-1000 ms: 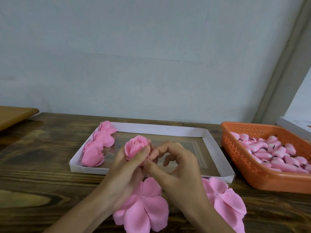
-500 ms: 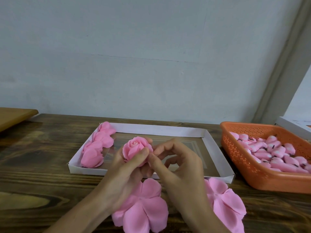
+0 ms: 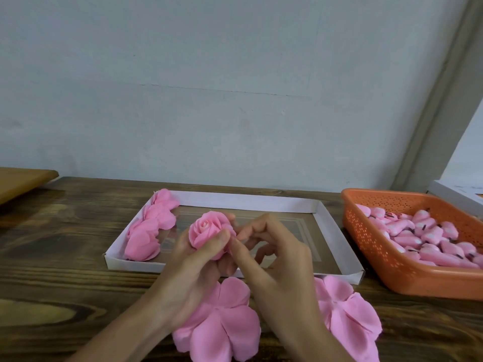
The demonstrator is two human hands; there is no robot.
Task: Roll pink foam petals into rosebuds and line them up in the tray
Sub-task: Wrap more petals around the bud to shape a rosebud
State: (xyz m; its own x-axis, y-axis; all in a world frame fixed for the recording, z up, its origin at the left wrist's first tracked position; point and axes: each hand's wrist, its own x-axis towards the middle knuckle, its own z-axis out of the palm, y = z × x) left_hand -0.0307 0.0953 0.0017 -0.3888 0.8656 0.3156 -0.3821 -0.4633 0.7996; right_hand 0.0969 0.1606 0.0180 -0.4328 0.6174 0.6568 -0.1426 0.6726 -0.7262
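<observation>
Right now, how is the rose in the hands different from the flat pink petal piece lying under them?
The rosebud is rolled into a tight spiral; the flat petal piece lies spread open. The rosebud is held up by the left hand, with the right hand pinching its edge; the flat petal piece rests on the wooden table. Both are the same pink foam.
</observation>
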